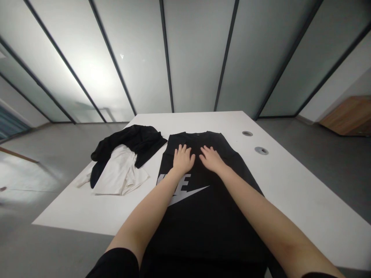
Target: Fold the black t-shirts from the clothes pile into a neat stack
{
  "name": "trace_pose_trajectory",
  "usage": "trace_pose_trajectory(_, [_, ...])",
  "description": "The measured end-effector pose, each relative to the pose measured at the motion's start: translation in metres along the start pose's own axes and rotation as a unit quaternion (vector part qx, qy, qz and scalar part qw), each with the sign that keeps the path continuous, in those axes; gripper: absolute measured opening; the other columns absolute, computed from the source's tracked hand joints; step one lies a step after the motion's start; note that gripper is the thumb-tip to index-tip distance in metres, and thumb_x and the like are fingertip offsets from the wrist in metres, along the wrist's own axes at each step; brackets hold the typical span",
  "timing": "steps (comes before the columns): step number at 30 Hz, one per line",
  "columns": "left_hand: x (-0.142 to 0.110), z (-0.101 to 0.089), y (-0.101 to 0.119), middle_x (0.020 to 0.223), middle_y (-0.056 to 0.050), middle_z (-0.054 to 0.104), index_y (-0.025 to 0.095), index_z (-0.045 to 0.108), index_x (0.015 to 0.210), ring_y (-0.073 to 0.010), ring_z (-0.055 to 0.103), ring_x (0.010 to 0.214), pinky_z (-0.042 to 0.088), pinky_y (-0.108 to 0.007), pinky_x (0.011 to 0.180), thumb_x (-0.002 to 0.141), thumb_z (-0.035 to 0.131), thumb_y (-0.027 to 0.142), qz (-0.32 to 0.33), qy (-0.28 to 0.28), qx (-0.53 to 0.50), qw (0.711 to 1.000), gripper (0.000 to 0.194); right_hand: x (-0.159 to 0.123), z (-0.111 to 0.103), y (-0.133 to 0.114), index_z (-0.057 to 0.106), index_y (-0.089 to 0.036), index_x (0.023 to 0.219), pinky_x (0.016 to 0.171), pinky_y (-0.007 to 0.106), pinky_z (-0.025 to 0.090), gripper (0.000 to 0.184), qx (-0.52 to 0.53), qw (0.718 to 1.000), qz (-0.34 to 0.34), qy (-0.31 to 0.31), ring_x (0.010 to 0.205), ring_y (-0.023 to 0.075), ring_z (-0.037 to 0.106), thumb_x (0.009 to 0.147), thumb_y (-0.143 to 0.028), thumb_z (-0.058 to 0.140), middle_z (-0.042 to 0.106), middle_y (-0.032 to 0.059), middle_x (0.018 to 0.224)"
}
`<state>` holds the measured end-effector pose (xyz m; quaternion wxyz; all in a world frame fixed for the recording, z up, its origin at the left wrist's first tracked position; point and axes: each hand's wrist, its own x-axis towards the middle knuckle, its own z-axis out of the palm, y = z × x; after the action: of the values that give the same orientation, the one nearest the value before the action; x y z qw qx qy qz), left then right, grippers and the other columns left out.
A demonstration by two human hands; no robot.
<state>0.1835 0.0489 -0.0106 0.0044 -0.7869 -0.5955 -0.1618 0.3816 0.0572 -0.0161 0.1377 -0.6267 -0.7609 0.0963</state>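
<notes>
Bkgd.: frosted glass wall w/ dark bars, beyond both hands; grey floor around.

Surface: white table, 1 pc., under the work; bare to the right of R hand, excl. 2 grommets.

Item 1: black shirt, laid out beneath both hands, neckline just past the fingertips, body running back toward the wearer. Pale print nearer the wearer than L hand, partly hidden by L forearm. Sleeves: can't tell if tucked under or absent. Near hem: unclear, dark on dark.

Item 2: L hand, palm down on shirt, fingers spread, nothing gripped.

Item 3: R hand, ditto, beside L hand w/ a narrow gap btw; fingers extended, nothing gripped.

Item 4: black garment, loose heap left of L hand, its tip at or v. near the shirt's shoulder; touching or not, can't tell.

Item 5: white garment, left of L hand, nearer the wearer than the heap's top, partly over it.

Handling notes (judgement): step reads as smoothing. Palms best flat, pressure light & even; strokes from centre out to each side seam, hands moving apart at equal pace so neckline stays square. Too hard a push could drag the whole shirt or ruck the chest. Shoulder by item 4 needs care, lest cloths catch. Forearms best lifted off the print area, else they may crease it.
</notes>
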Motion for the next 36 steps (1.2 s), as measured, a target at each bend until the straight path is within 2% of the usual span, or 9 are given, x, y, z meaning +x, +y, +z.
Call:
trace_pose_trajectory(3, [-0.011,0.007,0.018,0.175,-0.012,0.042,0.017,0.047,0.166,-0.033,0.03,0.165,0.026,-0.055,0.133,0.112,0.033,0.038,0.044,-0.064,0.024,0.997,0.06,-0.013,0.017,-0.028,0.038,-0.018,0.172,0.133,0.059,0.022,0.065,-0.068,0.996,-0.014,-0.049,0.166,0.0403,0.024,0.112,-0.042,0.033,0.029,0.0122,0.181])
trace_pose_trajectory(6, [-0.017,0.007,0.014,0.175,-0.012,0.042,0.016,0.043,0.168,-0.0318,0.032,0.165,0.027,-0.052,0.133,0.112,0.029,0.039,0.049,-0.089,0.031,0.994,0.062,-0.021,0.018,-0.031,0.034,-0.017,0.174,0.134,0.055,0.02,0.067,-0.088,0.994,-0.02,-0.065,0.167,0.0369,0.023,0.112,-0.043,0.029,0.024,0.0116,0.182])
trace_pose_trajectory(11, [-0.028,-0.005,-0.012,0.177,-0.012,0.037,0.015,0.04,0.17,-0.0302,0.029,0.166,0.026,-0.048,0.134,0.112,0.031,0.051,0.078,-0.116,0.031,0.99,0.068,-0.032,0.001,-0.004,0.037,-0.013,0.173,0.135,0.052,0.02,0.071,-0.089,0.992,-0.046,-0.072,0.167,0.0364,0.022,0.111,-0.049,0.031,0.025,0.0127,0.182])
trace_pose_trajectory(15, [-0.051,-0.019,-0.02,0.177,-0.013,0.037,0.015,0.04,0.17,-0.0318,0.03,0.166,0.025,-0.049,0.134,0.113,0.031,0.051,0.065,-0.125,0.039,0.989,0.069,-0.055,-0.008,0.019,0.039,-0.015,0.172,0.134,0.052,0.022,0.07,-0.077,0.993,-0.048,-0.072,0.167,0.0358,0.023,0.111,-0.05,0.033,0.028,0.0126,0.181])
trace_pose_trajectory(19, [-0.09,-0.023,-0.001,0.177,-0.015,0.035,0.018,0.042,0.171,-0.0438,0.024,0.166,0.019,-0.065,0.133,0.11,0.033,0.061,0.019,-0.103,0.064,0.992,0.075,-0.087,-0.002,0.012,0.041,-0.021,0.172,0.132,0.06,0.023,0.073,-0.082,0.994,-0.014,-0.064,0.166,0.0426,0.024,0.11,-0.059,0.032,0.028,0.0125,0.181])
trace_pose_trajectory(23, [-0.111,-0.015,0.018,0.18,-0.018,0.028,0.018,0.034,0.174,-0.0459,0.019,0.167,0.018,-0.068,0.132,0.106,0.035,0.069,0.02,-0.129,0.049,0.99,0.085,-0.101,0.01,-0.011,0.034,-0.018,0.175,0.132,0.064,0.019,0.081,-0.095,0.993,0.018,-0.062,0.166,0.0466,0.021,0.109,-0.065,0.032,0.022,0.0151,0.182])
trace_pose_trajectory(26, [-0.098,-0.01,0.016,0.181,-0.019,0.023,0.016,0.029,0.175,-0.0456,0.017,0.167,0.019,-0.068,0.132,0.106,0.033,0.069,0.022,-0.143,0.043,0.989,0.087,-0.086,0.013,-0.015,0.032,-0.017,0.175,0.132,0.063,0.018,0.082,-0.097,0.993,0.031,-0.066,0.166,0.0457,0.02,0.109,-0.065,0.031,0.02,0.0154,0.183])
trace_pose_trajectory(33, [-0.025,-0.005,-0.001,0.181,-0.02,0.023,0.015,0.029,0.175,-0.0436,0.017,0.168,0.018,-0.066,0.132,0.107,0.032,0.069,0.019,-0.144,0.044,0.988,0.087,-0.019,0.001,0.001,0.03,-0.016,0.175,0.133,0.058,0.017,0.083,-0.094,0.993,0.049,-0.055,0.167,0.0424,0.018,0.108,-0.066,0.031,0.02,0.0152,0.183])
trace_pose_trajectory(36, [-0.005,-0.003,-0.005,0.181,-0.019,0.023,0.014,0.03,0.174,-0.0412,0.018,0.168,0.018,-0.063,0.133,0.108,0.031,0.069,0.024,-0.145,0.04,0.988,0.086,-0.003,-0.003,0.005,0.032,-0.017,0.175,0.133,0.057,0.017,0.081,-0.09,0.993,0.049,-0.051,0.167,0.0409,0.02,0.109,-0.064,0.031,0.022,0.0153,0.182])
